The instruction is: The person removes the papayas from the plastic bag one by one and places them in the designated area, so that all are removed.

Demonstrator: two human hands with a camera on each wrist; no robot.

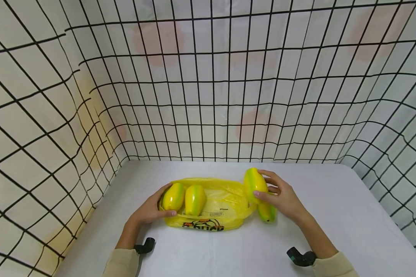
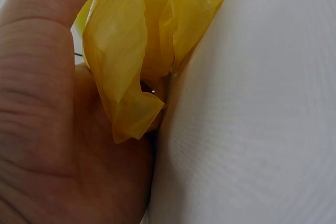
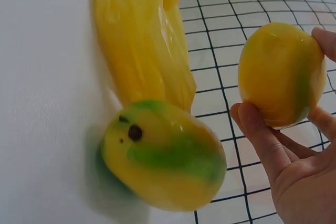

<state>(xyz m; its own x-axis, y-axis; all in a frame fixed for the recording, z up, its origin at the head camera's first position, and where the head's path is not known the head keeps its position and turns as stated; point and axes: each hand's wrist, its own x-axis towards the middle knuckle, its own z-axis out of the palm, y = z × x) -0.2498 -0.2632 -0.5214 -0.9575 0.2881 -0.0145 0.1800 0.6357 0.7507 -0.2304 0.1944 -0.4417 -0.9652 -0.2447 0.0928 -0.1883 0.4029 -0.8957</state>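
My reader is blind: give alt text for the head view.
The right hand holds a yellow-green fruit by an open yellow plastic bag containing two more; the left hand grips the bag, and a fourth fruit lies on the table.

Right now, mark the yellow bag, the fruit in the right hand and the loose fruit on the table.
Yellow bag [image 1: 223, 199], head view: bare part of its inside.
Held fruit [image 1: 254, 184], head view: middle of its side.
Loose fruit [image 3: 165, 157], right wrist view: green-streaked side.
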